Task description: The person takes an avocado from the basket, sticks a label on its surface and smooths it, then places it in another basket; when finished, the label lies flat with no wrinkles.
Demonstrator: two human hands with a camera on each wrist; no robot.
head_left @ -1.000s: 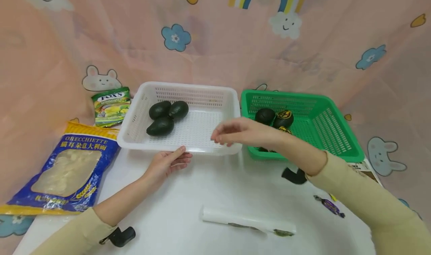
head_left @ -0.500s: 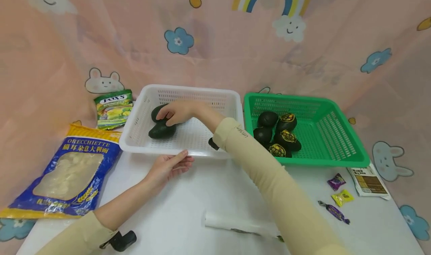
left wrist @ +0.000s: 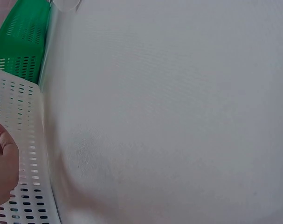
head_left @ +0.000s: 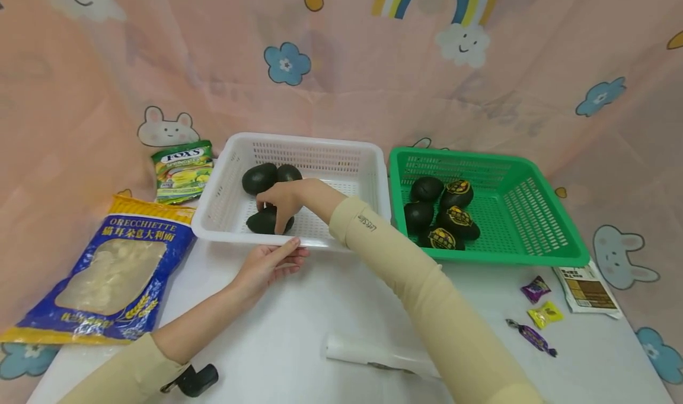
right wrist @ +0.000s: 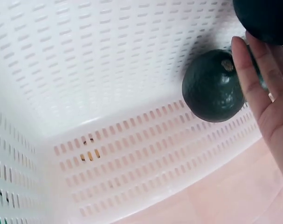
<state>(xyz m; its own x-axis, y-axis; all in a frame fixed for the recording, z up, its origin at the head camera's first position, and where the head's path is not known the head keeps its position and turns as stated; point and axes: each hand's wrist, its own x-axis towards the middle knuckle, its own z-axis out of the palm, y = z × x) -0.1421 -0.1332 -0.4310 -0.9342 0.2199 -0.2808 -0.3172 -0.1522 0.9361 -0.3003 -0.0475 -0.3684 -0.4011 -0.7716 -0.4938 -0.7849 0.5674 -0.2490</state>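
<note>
Pink cartoon-print cloth backdrop (head_left: 347, 104), rainbow (head_left: 460, 0), smiling clouds (head_left: 464, 43), blue flowers (head_left: 287, 64), white tabletop (head_left: 277, 339)

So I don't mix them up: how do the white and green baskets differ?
The white basket shows three avocados; the green basket shows five. Yellow labels show in the green basket, none in the white basket. The left hand holds the white basket; no hand touches the green basket. Both are perforated.

Head view: soft, even light; wide-angle stretch toward the edges; small glints on the pasta bag (head_left: 107, 276). Left wrist view: dim, greyish, faint shadow on the tabletop (left wrist: 178, 112). Right wrist view: brighter, white basket (right wrist: 99, 60) washed out, highlights on an avocado (right wrist: 211, 88).
</note>
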